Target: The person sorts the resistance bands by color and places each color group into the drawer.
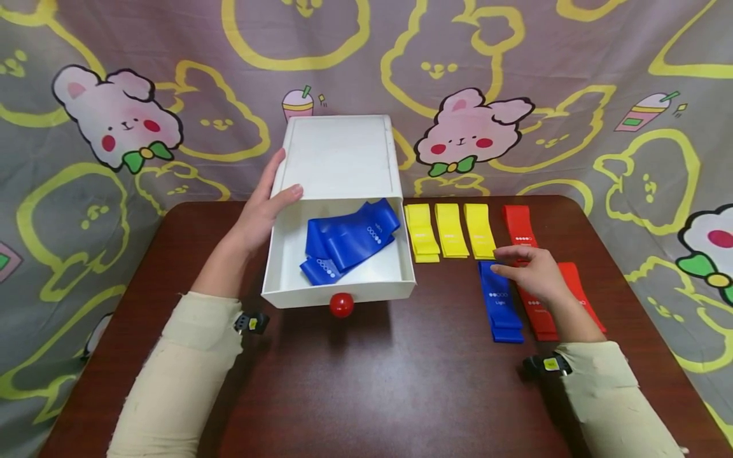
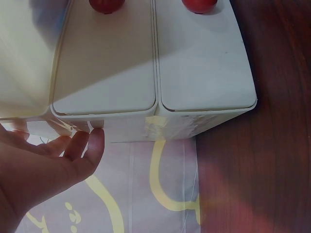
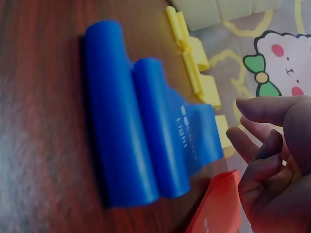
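A white drawer cabinet [image 1: 338,156] stands at the back of the table, its top drawer [image 1: 275,270] pulled out by a red knob's side. Blue resistance bands [image 1: 355,242] lie loosely folded inside. My left hand [image 1: 258,213] holds the cabinet's left front edge, thumb over the top, fingers along the side. To the right, my right hand [image 1: 532,273] hovers by the far end of a folded blue band [image 1: 501,308] marked "Light". Its thumb and forefinger are apart, with nothing between them. In the right wrist view that blue band [image 3: 121,121] lies on the table, beside the fingers.
Three folded yellow bands [image 1: 450,230] lie in a row right of the cabinet. Folded red bands [image 1: 518,222] lie beyond and under the right hand. Two closed lower drawers [image 2: 104,63] show in the left wrist view. A patterned curtain [image 1: 343,76] hangs behind the table.
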A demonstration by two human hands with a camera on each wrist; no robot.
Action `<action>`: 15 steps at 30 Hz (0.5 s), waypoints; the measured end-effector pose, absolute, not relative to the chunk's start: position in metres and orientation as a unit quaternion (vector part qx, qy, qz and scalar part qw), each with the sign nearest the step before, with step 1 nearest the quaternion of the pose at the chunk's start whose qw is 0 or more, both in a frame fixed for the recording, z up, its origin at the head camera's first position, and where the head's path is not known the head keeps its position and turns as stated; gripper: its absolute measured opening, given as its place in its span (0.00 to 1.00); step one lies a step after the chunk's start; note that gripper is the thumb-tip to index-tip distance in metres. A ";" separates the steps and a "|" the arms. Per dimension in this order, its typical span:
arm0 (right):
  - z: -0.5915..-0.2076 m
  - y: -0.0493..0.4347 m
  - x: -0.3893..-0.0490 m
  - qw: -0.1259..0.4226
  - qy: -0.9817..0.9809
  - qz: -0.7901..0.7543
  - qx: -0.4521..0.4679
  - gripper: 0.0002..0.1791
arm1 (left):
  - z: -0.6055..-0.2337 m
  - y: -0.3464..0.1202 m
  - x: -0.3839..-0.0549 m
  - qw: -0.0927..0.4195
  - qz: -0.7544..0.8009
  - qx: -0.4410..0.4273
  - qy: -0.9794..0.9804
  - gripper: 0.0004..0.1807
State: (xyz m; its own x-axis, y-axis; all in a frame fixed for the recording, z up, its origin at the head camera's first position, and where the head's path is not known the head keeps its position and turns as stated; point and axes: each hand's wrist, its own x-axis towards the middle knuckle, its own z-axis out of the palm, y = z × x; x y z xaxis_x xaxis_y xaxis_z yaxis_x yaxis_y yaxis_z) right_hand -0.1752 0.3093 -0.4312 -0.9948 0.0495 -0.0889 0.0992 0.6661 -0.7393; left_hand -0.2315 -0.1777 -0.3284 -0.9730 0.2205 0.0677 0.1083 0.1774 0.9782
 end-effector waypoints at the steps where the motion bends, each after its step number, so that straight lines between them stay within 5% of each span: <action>1: -0.433 0.310 -0.175 0.031 0.915 -0.401 0.042 0.24 | -0.328 -0.178 -0.232 0.045 0.630 0.107 0.768 0.44; 15: -0.447 0.318 -0.178 0.014 0.938 -0.343 0.038 0.21 | -0.328 -0.177 -0.232 0.046 0.624 0.102 0.773 0.44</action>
